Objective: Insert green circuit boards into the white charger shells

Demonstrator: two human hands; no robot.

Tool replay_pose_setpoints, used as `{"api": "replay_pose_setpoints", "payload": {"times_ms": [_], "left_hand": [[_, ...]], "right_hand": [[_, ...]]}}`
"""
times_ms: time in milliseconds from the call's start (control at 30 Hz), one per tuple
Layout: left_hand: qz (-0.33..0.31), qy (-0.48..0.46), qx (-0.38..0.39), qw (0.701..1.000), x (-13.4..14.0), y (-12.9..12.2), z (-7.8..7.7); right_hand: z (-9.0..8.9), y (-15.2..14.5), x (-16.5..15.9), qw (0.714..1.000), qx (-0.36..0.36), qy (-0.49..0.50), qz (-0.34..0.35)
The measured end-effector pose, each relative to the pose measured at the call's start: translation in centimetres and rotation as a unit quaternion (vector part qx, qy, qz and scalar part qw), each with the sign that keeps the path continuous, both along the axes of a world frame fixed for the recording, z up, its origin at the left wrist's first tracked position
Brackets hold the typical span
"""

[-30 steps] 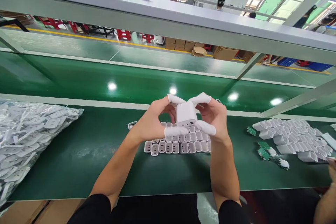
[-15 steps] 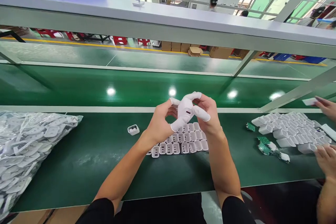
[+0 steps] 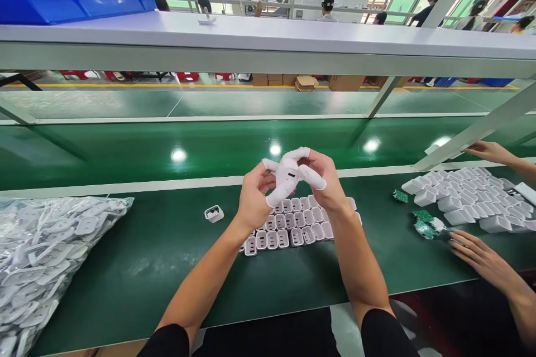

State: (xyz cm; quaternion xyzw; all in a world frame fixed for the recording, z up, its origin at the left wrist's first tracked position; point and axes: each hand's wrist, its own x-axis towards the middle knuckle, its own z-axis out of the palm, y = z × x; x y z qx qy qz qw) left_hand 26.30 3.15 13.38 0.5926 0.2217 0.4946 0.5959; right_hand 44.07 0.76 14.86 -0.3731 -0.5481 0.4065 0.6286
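Observation:
Over the green bench, my left hand [image 3: 254, 194] and my right hand [image 3: 329, 183] both grip one small white plastic housing [image 3: 287, 167]. White finger cots cover the thumbs and forefingers, which press on it from both sides. A dark slot shows on the face turned towards me; the rest is largely hidden by the fingers. Below my hands, several white open-topped housings [image 3: 272, 240] stand in tight rows on the bench, partly covered by my wrists. Off to the left, a single housing [image 3: 214, 213] with dark parts inside lies apart from the rows.
A clear bag [image 3: 62, 251] of white plastic parts fills the bench's left side. At right, a co-worker's hand [image 3: 481, 256] touches green circuit boards [image 3: 425, 226] beside many white housings [image 3: 460, 192]. A shelf [image 3: 268, 39] crosses ahead, bearing a blue bin [image 3: 75, 3].
My hands keep the housing held and sit slightly further left in view. The co-worker's nearer hand has moved left onto the circuit boards; the other reaches behind the slanted post. The view has tilted up.

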Motion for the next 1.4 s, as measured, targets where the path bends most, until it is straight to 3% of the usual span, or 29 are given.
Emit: {"api": "replay_pose_setpoints", "payload": {"times_ms": [500,1000,1100,1233,1300,1400], "left_hand": [[0.053,-0.080,-0.014,0.995,2.0,-1.0,-1.2],[0.073,-0.074,-0.024,0.994,2.4,-1.1,-1.4],[0.050,-0.060,-0.026,0.997,2.3,-0.8,-1.4],[-0.023,-0.057,-0.047,0.997,2.6,-0.7,-1.9],[-0.050,-0.054,-0.050,0.996,3.1,-1.7,-2.2],[-0.073,-0.025,-0.037,0.996,4.3,-5.3,-3.2]], "right_hand": [[0.6,-0.2,-0.8,0.995,-0.068,0.049,0.047],[0.4,0.2,-1.0,0.997,-0.040,0.026,0.053],[0.5,0.1,-0.8,0.997,-0.047,0.040,0.034],[1.1,-0.5,0.8,0.999,0.009,0.038,-0.017],[1.7,-1.3,2.0,0.998,0.038,0.043,-0.037],[1.8,-3.1,4.3,0.994,0.066,0.026,-0.088]]}}
